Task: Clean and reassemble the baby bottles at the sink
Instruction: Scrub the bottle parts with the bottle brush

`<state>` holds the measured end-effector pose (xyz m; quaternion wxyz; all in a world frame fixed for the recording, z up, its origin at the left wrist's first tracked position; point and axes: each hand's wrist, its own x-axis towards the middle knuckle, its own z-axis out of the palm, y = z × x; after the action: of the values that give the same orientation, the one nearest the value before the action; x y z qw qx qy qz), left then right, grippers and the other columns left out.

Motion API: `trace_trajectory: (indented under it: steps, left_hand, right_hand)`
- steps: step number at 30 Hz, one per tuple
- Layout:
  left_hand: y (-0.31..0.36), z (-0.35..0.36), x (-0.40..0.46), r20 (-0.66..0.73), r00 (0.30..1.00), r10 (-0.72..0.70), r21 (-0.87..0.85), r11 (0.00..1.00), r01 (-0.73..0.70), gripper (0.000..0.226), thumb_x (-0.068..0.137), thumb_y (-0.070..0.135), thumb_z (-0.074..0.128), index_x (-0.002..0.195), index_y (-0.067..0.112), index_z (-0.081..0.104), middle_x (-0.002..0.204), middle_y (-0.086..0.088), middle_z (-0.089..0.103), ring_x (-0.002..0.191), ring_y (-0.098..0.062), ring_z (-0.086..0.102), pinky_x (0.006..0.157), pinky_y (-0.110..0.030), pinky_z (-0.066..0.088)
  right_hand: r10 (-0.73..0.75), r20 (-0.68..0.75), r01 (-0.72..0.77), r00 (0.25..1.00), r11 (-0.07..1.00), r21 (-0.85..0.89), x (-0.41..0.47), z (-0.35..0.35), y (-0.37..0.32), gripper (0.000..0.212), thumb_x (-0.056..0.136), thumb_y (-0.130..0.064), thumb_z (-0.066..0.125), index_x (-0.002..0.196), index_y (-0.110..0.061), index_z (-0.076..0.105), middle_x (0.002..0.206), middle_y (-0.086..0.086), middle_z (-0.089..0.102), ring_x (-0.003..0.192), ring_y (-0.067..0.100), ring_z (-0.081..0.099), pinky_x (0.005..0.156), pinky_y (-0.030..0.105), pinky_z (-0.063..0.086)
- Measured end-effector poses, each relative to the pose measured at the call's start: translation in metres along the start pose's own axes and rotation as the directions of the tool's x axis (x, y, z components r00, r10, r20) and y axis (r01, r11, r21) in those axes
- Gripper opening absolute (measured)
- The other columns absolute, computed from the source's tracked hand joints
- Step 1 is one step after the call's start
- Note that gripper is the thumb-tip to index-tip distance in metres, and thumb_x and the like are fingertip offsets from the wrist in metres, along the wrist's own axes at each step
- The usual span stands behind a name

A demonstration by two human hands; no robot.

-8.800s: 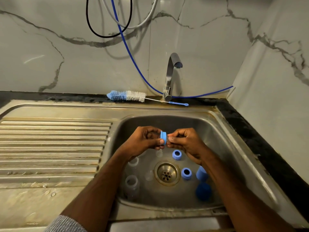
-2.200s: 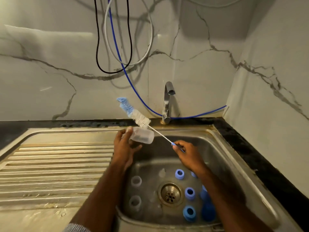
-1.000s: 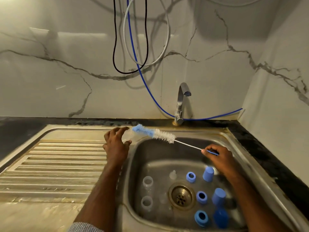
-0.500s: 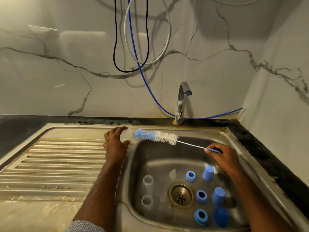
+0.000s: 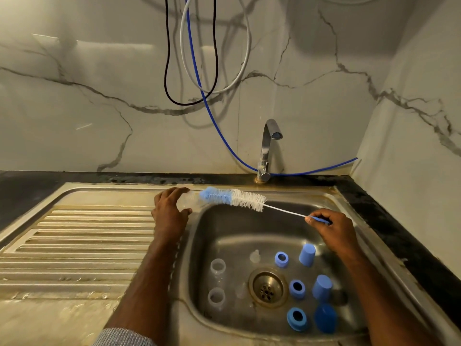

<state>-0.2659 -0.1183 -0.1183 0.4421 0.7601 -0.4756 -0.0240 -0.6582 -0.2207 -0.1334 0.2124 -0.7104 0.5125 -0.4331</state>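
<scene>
My left hand (image 5: 169, 211) holds a clear baby bottle (image 5: 187, 199) at the sink's back left corner, mouth toward the right, mostly hidden by the fingers. My right hand (image 5: 329, 227) pinches the blue handle of a bottle brush (image 5: 233, 198); its blue-and-white bristles lie just outside the bottle's mouth. In the sink basin (image 5: 224, 226) stand two clear bottles (image 5: 217, 267) at the left, a clear teat (image 5: 255, 256), three blue collar rings (image 5: 282, 259) and three blue caps (image 5: 307, 254) at the right.
A steel tap (image 5: 268, 148) rises behind the basin, with a blue hose (image 5: 214, 126) and black and white cables hanging on the marble wall. The ribbed drainboard (image 5: 82, 240) stretches to the left. A brass drain (image 5: 267, 287) sits mid-basin. A marble side wall closes the right.
The brush has slid out of the bottle toward the right, its bristles now outside the mouth. My left hand has lowered the bottle to the sink's rim.
</scene>
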Motion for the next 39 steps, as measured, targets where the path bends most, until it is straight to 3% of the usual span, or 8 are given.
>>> trace_trajectory:
  steps: [9,14,17,20,23,27,32,39]
  left_hand:
    - [0.009,0.006,-0.007,0.126,0.970,0.208,-0.059,0.978,-0.202,0.056,0.083,0.014,0.081,0.132,0.031,0.060,0.141,0.002,0.053,0.138,-0.022,0.035,0.112,-0.056,0.035]
    - [0.028,0.017,-0.016,0.238,0.886,0.397,-0.005,0.913,-0.408,0.051,0.084,0.015,0.079,0.131,0.025,0.062,0.139,0.000,0.055,0.135,-0.023,0.042,0.112,-0.051,0.033]
    - [0.028,0.016,-0.016,0.167,0.916,0.365,-0.174,0.925,-0.337,0.058,0.078,0.022,0.086,0.130,0.018,0.060,0.131,-0.005,0.059,0.121,-0.022,0.055,0.104,-0.044,0.046]
    - [0.018,0.009,-0.014,0.032,0.958,0.283,-0.350,0.901,-0.255,0.064,0.071,0.027,0.092,0.127,0.020,0.060,0.125,0.001,0.062,0.111,-0.013,0.060,0.093,-0.026,0.051]
    - [0.012,0.004,-0.016,0.058,0.974,0.221,-0.456,0.874,-0.171,0.052,0.075,0.033,0.088,0.120,0.030,0.061,0.117,0.013,0.064,0.108,-0.003,0.061,0.086,-0.015,0.053]
    - [0.015,0.007,-0.014,0.145,0.972,0.185,-0.703,0.711,-0.030,0.033,0.091,0.022,0.072,0.122,0.021,0.061,0.114,0.006,0.069,0.106,-0.021,0.070,0.073,-0.030,0.061]
    - [0.020,0.010,-0.003,0.107,0.994,-0.016,-0.717,0.692,0.088,0.023,0.099,0.032,0.061,0.120,0.022,0.062,0.114,0.000,0.069,0.097,-0.019,0.071,0.061,-0.029,0.059]
    - [0.024,0.018,-0.001,0.145,0.989,-0.012,-0.621,0.777,0.100,0.044,0.095,0.049,0.050,0.131,0.024,0.056,0.120,-0.001,0.063,0.099,-0.017,0.069,0.060,-0.028,0.058]
  right_hand:
    - [0.008,0.037,-0.008,0.999,1.000,0.014,0.000,0.001,0.004,0.016,0.081,-0.021,0.083,0.072,-0.027,0.071,0.071,-0.013,0.070,0.072,0.005,0.066,0.065,0.021,0.048]
    - [-0.004,0.161,-0.003,0.987,0.999,0.045,0.000,0.006,0.002,0.013,0.083,-0.017,0.080,0.076,-0.024,0.073,0.074,-0.006,0.072,0.073,0.011,0.067,0.071,0.029,0.052]
    - [0.049,0.138,-0.068,0.989,0.988,0.138,0.002,0.005,0.006,0.011,0.084,-0.014,0.080,0.078,-0.023,0.075,0.076,-0.006,0.074,0.076,0.007,0.069,0.077,0.029,0.053]
    - [0.083,0.151,-0.107,0.985,0.982,0.159,0.003,0.004,0.008,0.005,0.085,-0.017,0.078,0.081,-0.019,0.077,0.078,0.000,0.075,0.082,0.018,0.071,0.082,0.035,0.054]
    - [0.098,0.171,-0.122,0.980,0.984,0.131,0.001,0.010,0.005,0.010,0.087,-0.026,0.077,0.080,-0.018,0.076,0.076,0.003,0.074,0.080,0.024,0.070,0.080,0.038,0.053]
    - [0.154,0.112,-0.163,0.982,0.984,0.072,0.002,0.012,0.006,0.021,0.087,-0.038,0.076,0.076,-0.020,0.075,0.070,0.000,0.072,0.077,0.027,0.069,0.078,0.041,0.054]
    - [0.183,0.057,-0.185,0.981,0.983,0.019,0.008,0.008,0.010,0.021,0.084,-0.044,0.076,0.072,-0.027,0.072,0.067,-0.007,0.072,0.072,0.016,0.069,0.069,0.030,0.051]
    - [0.201,0.116,-0.201,0.973,0.980,-0.016,0.011,0.034,0.002,0.024,0.088,-0.044,0.071,0.074,-0.024,0.069,0.067,-0.003,0.069,0.068,0.017,0.066,0.061,0.026,0.047]
